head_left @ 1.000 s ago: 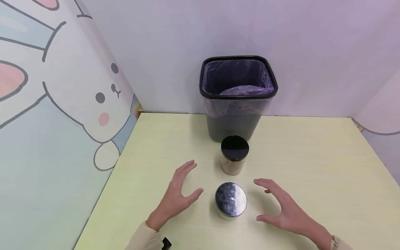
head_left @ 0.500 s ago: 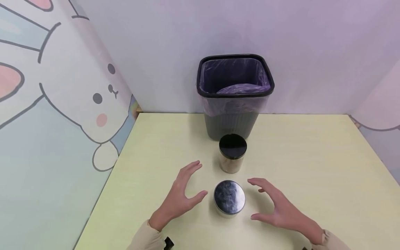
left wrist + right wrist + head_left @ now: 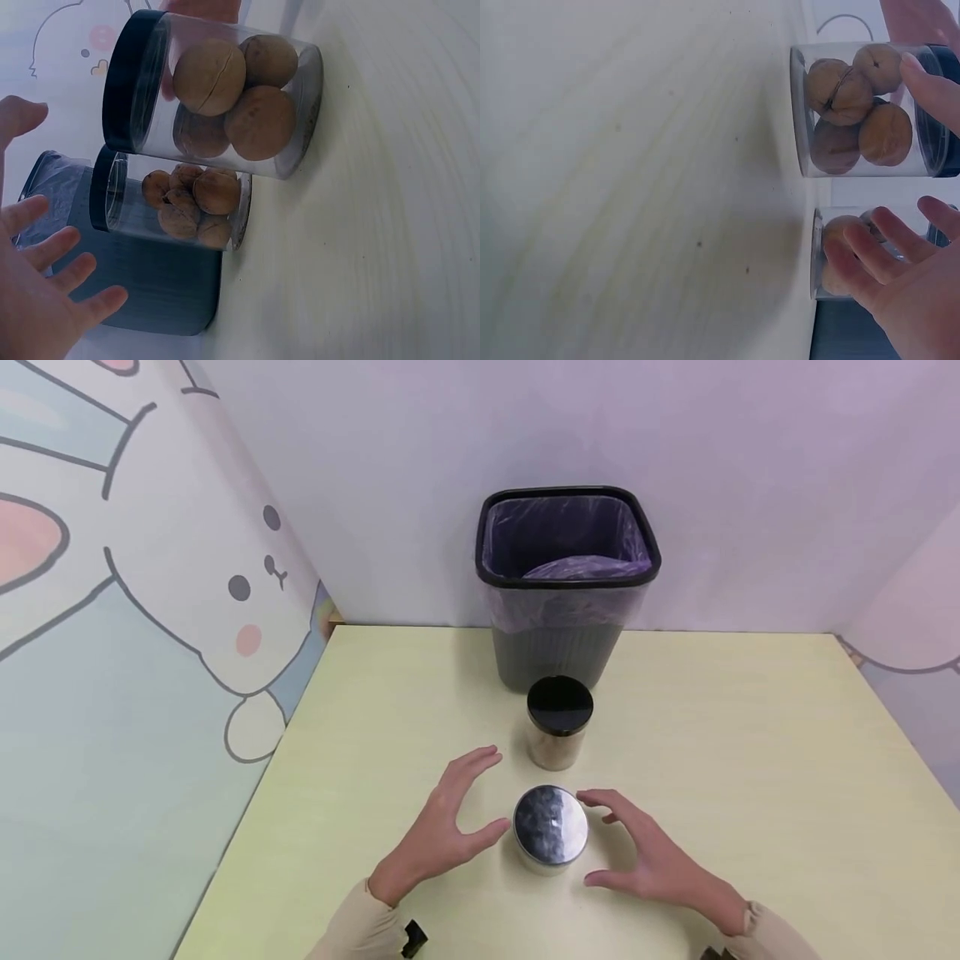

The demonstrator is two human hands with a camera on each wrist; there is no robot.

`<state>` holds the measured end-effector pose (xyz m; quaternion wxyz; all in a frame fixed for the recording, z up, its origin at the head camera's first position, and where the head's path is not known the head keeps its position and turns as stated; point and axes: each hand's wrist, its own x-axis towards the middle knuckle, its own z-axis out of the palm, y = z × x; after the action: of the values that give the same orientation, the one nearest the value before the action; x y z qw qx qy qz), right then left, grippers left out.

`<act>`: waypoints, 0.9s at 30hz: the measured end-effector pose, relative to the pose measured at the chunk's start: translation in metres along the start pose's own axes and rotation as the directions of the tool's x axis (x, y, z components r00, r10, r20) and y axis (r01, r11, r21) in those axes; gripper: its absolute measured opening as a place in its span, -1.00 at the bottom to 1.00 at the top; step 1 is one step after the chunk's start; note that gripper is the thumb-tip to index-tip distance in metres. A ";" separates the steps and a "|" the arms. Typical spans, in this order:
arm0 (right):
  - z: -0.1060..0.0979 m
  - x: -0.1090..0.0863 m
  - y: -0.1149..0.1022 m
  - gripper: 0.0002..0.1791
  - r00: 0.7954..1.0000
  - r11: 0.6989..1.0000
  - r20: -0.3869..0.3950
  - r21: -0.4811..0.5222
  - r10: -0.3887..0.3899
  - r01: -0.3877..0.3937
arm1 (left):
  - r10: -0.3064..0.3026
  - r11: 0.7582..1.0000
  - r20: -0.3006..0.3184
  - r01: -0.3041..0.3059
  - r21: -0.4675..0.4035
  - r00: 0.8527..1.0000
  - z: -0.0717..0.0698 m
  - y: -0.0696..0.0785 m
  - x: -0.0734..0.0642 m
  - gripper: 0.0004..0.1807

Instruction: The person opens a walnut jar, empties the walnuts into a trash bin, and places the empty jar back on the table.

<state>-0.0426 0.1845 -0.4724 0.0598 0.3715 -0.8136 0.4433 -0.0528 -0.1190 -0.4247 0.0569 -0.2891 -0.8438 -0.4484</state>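
Observation:
A clear jar of walnuts [image 3: 551, 825] with a shiny lid stands upright on the table between my two hands. My left hand [image 3: 441, 831] is at its left, fingers spread and thumb tip right at the lid's edge in the head view. On the other side, my right hand [image 3: 651, 864] curves loosely toward the jar, its fingertips close to the lid. Several large walnuts [image 3: 259, 124] show through the jar wall in the left wrist view. Behind it stands a second lidded jar [image 3: 560, 720], with smaller nuts [image 3: 217, 191] inside. Neither hand grips anything.
A dark bin [image 3: 558, 647] lined with a clear bag stands behind the second jar, against the pale wall [image 3: 375, 510]. The light yellow table [image 3: 720, 718] reaches to both sides. A rabbit is drawn on the left wall [image 3: 187, 577].
Both hands have moved inward toward the near jar, the left one to the right and the right one to the left. The jars and bin stay in place.

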 end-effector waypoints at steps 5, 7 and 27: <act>0.005 0.002 0.001 0.07 1.000 1.000 -0.001 -0.011 0.028 -0.028 | 0.012 1.000 0.025 -0.012 -0.005 1.000 0.001 0.002 0.001 -0.26; 0.008 0.003 0.002 0.08 0.999 0.999 -0.001 -0.006 0.033 -0.033 | 0.025 1.000 0.026 -0.025 -0.005 0.999 0.003 0.003 0.002 -0.26; 0.029 0.014 0.000 0.08 0.993 0.992 0.036 0.059 0.110 -0.112 | 0.107 0.994 0.075 -0.106 -0.012 0.991 0.016 0.006 0.006 -0.26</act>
<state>-0.0459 0.1540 -0.4838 0.0102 0.3344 -0.8202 0.4642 -0.0517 -0.1012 -0.4284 0.0474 -0.3507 -0.8270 -0.4369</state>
